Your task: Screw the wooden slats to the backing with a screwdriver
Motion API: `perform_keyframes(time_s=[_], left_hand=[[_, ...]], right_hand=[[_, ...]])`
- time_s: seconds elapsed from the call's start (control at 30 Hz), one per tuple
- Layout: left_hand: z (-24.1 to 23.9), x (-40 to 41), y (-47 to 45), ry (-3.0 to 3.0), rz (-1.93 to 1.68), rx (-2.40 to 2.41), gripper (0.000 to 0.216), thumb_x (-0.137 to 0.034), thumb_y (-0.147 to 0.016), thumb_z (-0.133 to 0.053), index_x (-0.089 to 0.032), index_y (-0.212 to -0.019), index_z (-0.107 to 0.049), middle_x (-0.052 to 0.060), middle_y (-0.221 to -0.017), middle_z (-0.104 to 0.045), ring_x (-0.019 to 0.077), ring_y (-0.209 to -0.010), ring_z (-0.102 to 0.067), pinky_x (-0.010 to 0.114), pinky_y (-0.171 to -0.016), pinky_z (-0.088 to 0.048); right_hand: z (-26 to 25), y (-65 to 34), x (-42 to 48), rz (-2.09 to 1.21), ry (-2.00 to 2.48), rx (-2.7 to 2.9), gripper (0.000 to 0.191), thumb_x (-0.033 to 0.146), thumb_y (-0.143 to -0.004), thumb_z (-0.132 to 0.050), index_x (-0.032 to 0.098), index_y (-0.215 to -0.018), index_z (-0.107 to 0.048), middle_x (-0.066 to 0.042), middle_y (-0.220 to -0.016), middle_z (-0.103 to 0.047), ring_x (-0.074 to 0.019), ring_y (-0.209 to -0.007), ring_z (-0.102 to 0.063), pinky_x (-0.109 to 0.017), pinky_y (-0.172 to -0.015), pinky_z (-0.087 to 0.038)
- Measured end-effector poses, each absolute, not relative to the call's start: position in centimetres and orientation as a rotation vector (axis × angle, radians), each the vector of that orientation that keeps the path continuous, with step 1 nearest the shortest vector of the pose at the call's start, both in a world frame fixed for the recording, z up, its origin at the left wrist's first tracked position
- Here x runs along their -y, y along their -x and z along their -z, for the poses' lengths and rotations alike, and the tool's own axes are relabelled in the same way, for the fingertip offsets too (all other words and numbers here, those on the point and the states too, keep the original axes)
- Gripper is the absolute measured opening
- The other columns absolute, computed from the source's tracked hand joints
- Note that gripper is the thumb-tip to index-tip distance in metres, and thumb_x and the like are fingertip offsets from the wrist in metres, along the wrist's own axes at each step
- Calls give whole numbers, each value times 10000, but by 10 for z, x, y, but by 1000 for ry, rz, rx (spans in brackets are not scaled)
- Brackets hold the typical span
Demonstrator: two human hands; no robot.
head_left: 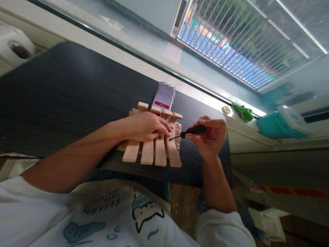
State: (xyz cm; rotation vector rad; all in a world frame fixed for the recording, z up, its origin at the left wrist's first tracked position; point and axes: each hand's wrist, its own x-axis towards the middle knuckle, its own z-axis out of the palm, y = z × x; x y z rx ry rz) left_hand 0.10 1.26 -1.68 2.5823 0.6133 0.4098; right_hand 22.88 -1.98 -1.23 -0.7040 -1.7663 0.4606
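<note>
A wooden piece with several pale slats (160,154) lies on the dark table, on top of a brownish base (177,132). My left hand (147,126) rests across the slats, its fingertips closed together near the rightmost one; whether they pinch a screw there is too small to make out. In my right hand (211,135) is a black-handled screwdriver (195,130), held nearly level from the right. Its tip meets the rightmost slat at a small dark spot, just beside my left fingertips. Several dark holes or screws show on the slats.
Just behind the slats lies a phone (162,101) with a lit screen. The black table (64,92) stands against a window ledge. Along the ledge sit a roll of tape (226,109), a green cloth (242,112) and a teal container (280,123). A white appliance (15,44) is at far left.
</note>
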Motion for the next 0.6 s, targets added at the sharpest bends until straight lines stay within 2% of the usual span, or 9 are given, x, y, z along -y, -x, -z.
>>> perform_keyframes(time_s=[0.3,0.47,0.6], left_hand=[[16,-12,-1,-2577,-423,-620,439,5,-805,-559,-227,-1124,-753,-2,-1219,-731,147,-1079,-698,232,-978,-502],[15,-12,-1,-2583,-404,-604,448,10,-797,-559,-224,-1129,-750,-1,-1225,-728,149,-1095,-690,231,-980,-501],[15,-12,-1,-2587,-412,-619,442,6,-800,-567,-227,-1128,-750,-1,-1215,-732,147,-1077,-697,235,-978,-505]], right_hand=[[18,-228,22,-331,775,1765,445,473,-727,-806,406,-1067,-528,54,-700,-503,-138,-516,-476,-311,-450,-387],[19,-229,20,-340,726,1778,420,416,-730,-813,408,-1054,-545,50,-699,-547,-145,-546,-501,-297,-430,-390],[21,-234,18,-420,643,1839,412,370,-792,-754,414,-1153,-562,42,-736,-565,-134,-576,-539,-277,-419,-387]])
